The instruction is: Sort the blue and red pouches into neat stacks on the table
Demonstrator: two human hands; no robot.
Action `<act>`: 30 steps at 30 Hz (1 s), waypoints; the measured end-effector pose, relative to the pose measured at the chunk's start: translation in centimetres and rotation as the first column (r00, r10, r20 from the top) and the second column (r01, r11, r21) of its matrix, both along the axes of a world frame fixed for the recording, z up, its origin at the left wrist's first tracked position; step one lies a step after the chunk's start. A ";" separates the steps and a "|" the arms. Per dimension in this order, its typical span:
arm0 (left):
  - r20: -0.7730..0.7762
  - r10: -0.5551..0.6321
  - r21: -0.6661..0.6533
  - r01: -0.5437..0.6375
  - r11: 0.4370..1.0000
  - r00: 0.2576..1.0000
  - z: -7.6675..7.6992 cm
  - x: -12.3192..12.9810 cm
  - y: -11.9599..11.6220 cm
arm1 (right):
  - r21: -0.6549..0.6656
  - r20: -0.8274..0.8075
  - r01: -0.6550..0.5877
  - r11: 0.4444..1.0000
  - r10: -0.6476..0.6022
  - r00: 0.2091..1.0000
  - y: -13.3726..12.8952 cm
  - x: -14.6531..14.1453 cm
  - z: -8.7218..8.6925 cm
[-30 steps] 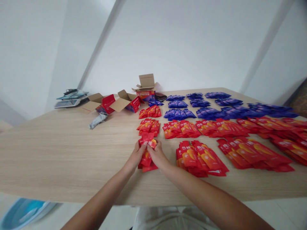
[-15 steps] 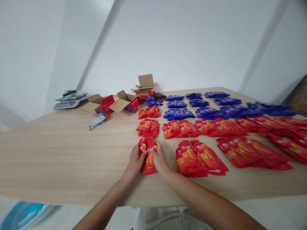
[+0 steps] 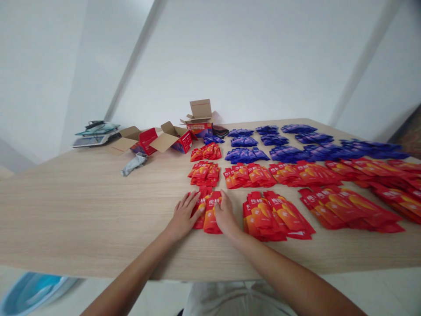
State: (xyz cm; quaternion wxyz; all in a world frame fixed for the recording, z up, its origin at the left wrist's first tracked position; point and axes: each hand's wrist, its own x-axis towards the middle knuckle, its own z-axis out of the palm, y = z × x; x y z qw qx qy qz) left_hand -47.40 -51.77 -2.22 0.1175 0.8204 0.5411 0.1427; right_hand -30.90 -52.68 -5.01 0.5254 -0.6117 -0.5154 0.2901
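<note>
Two small piles of red pouches lie side by side in front of me, printed with orange fruit and white characters. My left hand rests flat with its fingers spread over the outer edge of the left red pouch. My right hand grips the right red pouch along its right side, thumb on top and fingers curled round the edge. More red pouch tops show just behind these two. Beyond them sits another heap of red pouches.
Rows of red pouches spread to the right, with blue pouches behind. Open cartons stand at the back, near a grey crumpled cloth and a scale. A blue basin is below the table's left edge.
My left hand has loosened and spread its fingers. The front pouches, held close together before, now lie wider apart on the table, the right one shifted right with my right hand.
</note>
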 end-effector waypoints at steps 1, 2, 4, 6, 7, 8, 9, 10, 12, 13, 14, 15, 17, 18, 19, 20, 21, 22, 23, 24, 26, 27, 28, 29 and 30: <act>-0.024 -0.044 -0.023 0.044 0.999 0.999 0.2 0.1 0.0 | -0.004 0.007 -0.024 1.000 0.024 1.000 0.1 0.1 0.1; -0.043 -0.086 -0.044 0.084 0.996 0.995 0.4 0.1 0.0 | -0.008 0.010 -0.050 0.999 0.050 0.999 0.0 0.2 0.1; -0.068 -0.134 -0.080 0.128 0.988 0.989 0.6 -0.1 -0.6 | -0.009 0.004 -0.096 0.995 0.096 0.995 -0.5 0.1 0.0; -0.075 -0.152 -0.092 0.145 0.985 0.985 0.6 -0.5 -1.6 | 0.000 -0.014 -0.125 0.992 0.125 0.992 -1.3 -0.1 -0.2; -0.073 -0.161 -0.088 0.154 0.984 0.984 0.7 -0.7 -2.2 | 0.007 -0.023 -0.140 0.990 0.140 0.990 -1.6 -0.3 -0.4; -0.070 -0.168 -0.081 0.163 0.983 0.983 0.7 -0.9 -2.7 | 0.013 -0.029 -0.153 0.988 0.154 0.988 -1.9 -0.4 -0.5; -0.067 -0.170 -0.070 0.166 0.984 0.983 0.8 -1.0 -3.1 | 0.019 -0.032 -0.162 0.987 0.163 0.986 -2.1 -0.5 -0.5; -0.066 -0.166 -0.056 0.162 0.985 0.984 0.9 -1.1 -3.5 | 0.025 -0.032 -0.164 0.986 0.165 0.986 -2.1 -0.6 -0.6; -0.072 -0.145 -0.021 0.144 0.989 0.987 1.1 -1.0 -3.7 | 0.045 -0.014 -0.141 0.989 0.142 0.990 -1.8 -0.6 -0.6; -0.078 -0.141 -0.005 0.141 0.990 0.987 1.2 -0.9 -3.5 | 0.052 0.002 -0.120 0.991 0.120 0.993 -1.5 -0.5 -0.5; -0.084 -0.145 0.003 0.146 0.989 0.986 1.3 -0.8 -3.3 | 0.056 0.021 -0.100 0.993 0.099 0.995 -1.2 -0.4 -0.5; -0.090 -0.155 0.000 0.155 0.988 0.984 1.4 -0.7 -3.0 | 0.056 0.043 -0.087 0.995 0.084 0.996 -0.8 -0.3 -0.5; -0.096 -0.168 -0.023 0.167 0.986 0.981 1.5 -0.5 -2.1 | 0.044 0.079 -0.073 0.996 0.069 0.994 -0.2 -0.1 -0.3; -0.094 -0.165 -0.033 0.162 0.986 0.982 1.5 -0.4 -1.6 | 0.037 0.090 -0.075 0.997 0.071 0.993 0.1 0.0 -0.2; -0.087 -0.156 -0.036 0.153 0.988 0.984 1.6 -0.4 -1.1 | 0.032 0.098 -0.077 0.996 0.074 0.992 0.2 0.1 -0.1; -0.077 -0.147 -0.034 0.145 0.989 0.986 1.5 -0.4 -0.6 | 0.029 0.105 -0.079 0.996 0.076 0.992 0.2 0.2 0.1; -0.063 -0.143 -0.030 0.142 0.989 0.988 1.5 -0.3 0.0 | 0.026 0.114 -0.084 0.996 0.081 0.990 0.0 0.4 0.3; -0.047 -0.146 -0.027 0.145 0.989 0.988 1.4 -0.3 0.6 | 0.025 0.130 -0.096 0.995 0.092 0.987 -0.4 0.6 0.6; -0.030 -0.154 -0.026 0.154 0.988 0.988 1.2 -0.3 1.2 | 0.029 0.152 -0.117 0.993 0.111 0.982 -0.9 1.0 0.8; -0.015 -0.168 -0.024 0.167 0.986 0.986 1.1 -0.3 1.7 | 0.038 0.185 -0.149 0.988 0.139 0.973 -1.7 1.4 1.1; 0.013 -0.197 -0.011 0.198 0.980 0.980 0.6 -0.2 2.7 | 0.060 0.288 -0.246 0.967 0.219 0.932 -3.6 2.6 1.8; 0.025 -0.210 0.000 0.210 0.978 0.977 0.4 -0.1 3.1 | 0.061 0.360 -0.309 0.949 0.268 0.894 -4.7 3.2 2.0; 0.033 -0.221 0.006 0.221 0.975 0.975 0.3 -0.1 3.3 | 0.040 0.441 -0.371 0.928 0.317 0.840 -5.8 3.8 2.3; 0.038 -0.231 0.008 0.231 0.973 0.972 0.1 0.0 3.6 | -0.004 0.518 -0.430 0.903 0.370 0.771 -6.8 4.4 2.4; 0.041 -0.240 0.006 0.240 0.971 0.970 0.0 0.0 3.7 | -0.048 0.578 -0.484 0.874 0.419 0.700 -7.5 4.8 2.5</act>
